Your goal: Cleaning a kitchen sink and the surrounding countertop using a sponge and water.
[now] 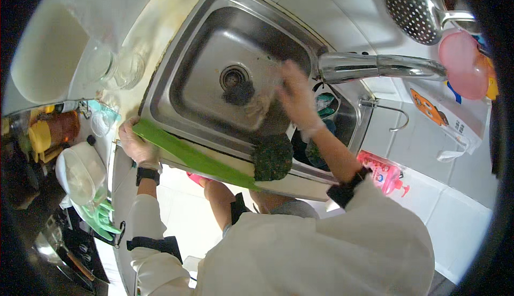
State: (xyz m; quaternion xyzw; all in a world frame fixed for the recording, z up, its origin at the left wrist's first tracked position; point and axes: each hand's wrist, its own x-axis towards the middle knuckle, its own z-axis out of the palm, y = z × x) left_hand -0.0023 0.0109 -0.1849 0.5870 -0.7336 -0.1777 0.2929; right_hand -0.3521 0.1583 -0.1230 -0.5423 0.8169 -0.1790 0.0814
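My left hand (138,145), in a clear glove, grips the left end of a long green board or sheet (192,155). It lies along the front rim of the stainless steel sink (160,113). Motion blurs my right hand (297,99), also gloved, over the right side of the basin; whether it holds anything does not show. A dark, soft-looking clump (239,93) rests beside the drain strainer (235,77), with small specks around it. On the front rim, at the board's right end, sits a dark green speckled pad (274,157).
A chrome faucet (361,67) stands right of the basin. Beyond my right wrist is a smaller basin (349,115) holding dark items. Glass jars (130,71) are at the left. A pink pump bottle (385,175) and a hanging skimmer (413,12) are at right.
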